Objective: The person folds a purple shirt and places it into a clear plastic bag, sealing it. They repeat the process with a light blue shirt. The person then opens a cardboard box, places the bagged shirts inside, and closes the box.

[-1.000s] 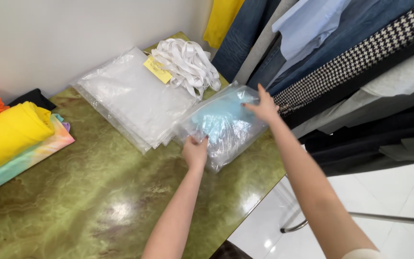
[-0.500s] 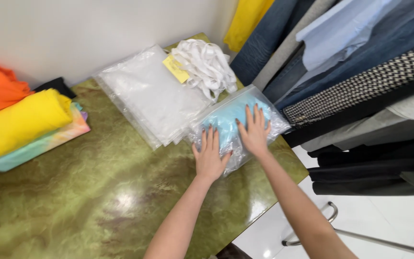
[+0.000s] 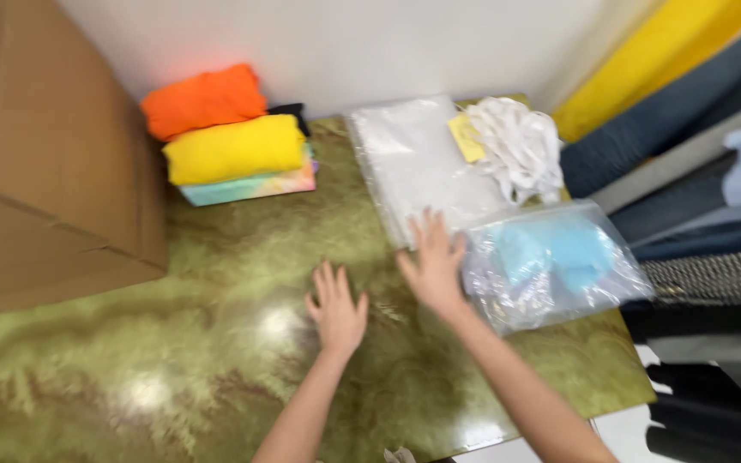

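1 bagged blue garment (image 3: 551,257) beside right hand (image 3: 433,270); both hands flat, empty; left hand (image 3: 336,310).

— What's the setting?
— A glossy green marbled tabletop (image 3: 173,343) against a plain white wall (image 3: 370,43), with ceiling light glaring off its surface.
— And alongside?
— A cardboard box (image 3: 45,171) at left; hanging clothes (image 3: 705,171) at right (dark and yellow fabrics), white floor below.
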